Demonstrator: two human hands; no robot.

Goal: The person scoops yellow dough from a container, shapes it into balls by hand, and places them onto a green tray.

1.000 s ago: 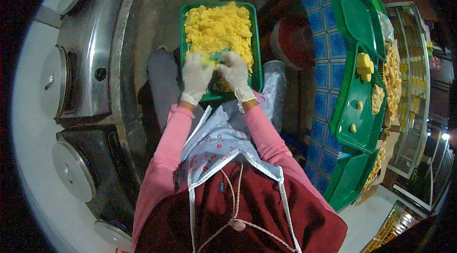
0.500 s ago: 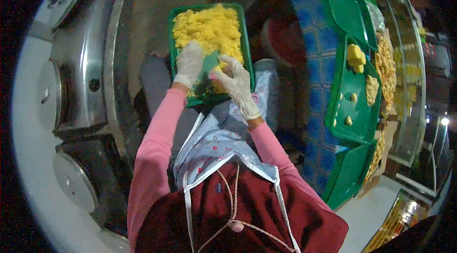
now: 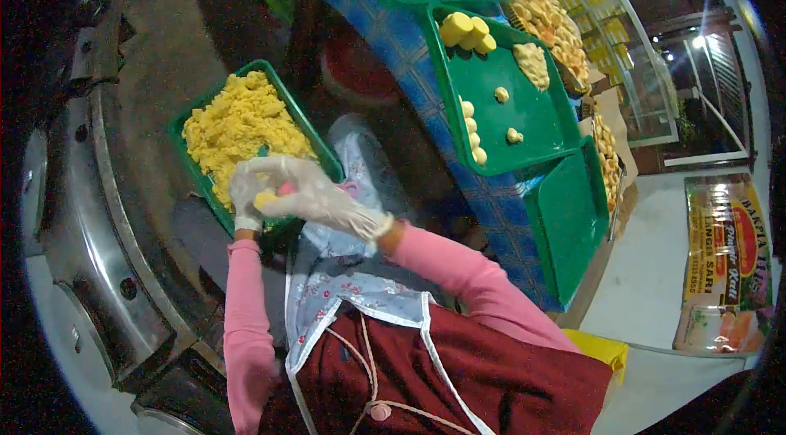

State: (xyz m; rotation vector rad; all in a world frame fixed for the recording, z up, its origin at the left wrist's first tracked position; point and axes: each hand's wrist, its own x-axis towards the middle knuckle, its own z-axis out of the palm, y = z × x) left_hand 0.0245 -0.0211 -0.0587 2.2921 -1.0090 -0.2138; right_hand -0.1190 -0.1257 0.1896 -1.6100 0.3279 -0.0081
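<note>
The right hand (image 3: 307, 191) holds a yellow lump (image 3: 265, 199) by the left hand (image 3: 245, 193), its grip hard to tell, over the green tray (image 3: 304, 120).

Yellow mass (image 3: 246, 120), green tray (image 3: 324, 158), pink sleeves (image 3: 249, 304)
The apron (image 3: 336, 308) is pale blue with small red flowers and white edging, the garment (image 3: 508, 357) maroon, the gloves (image 3: 315, 196) whitish, the desk cover (image 3: 498, 230) blue-squared.

Mound (image 3: 246, 120) in left tray (image 3: 305, 119) | dough balls (image 3: 514, 135) in table tray (image 3: 536, 120) | pastries (image 3: 550, 22) right of table tray
</note>
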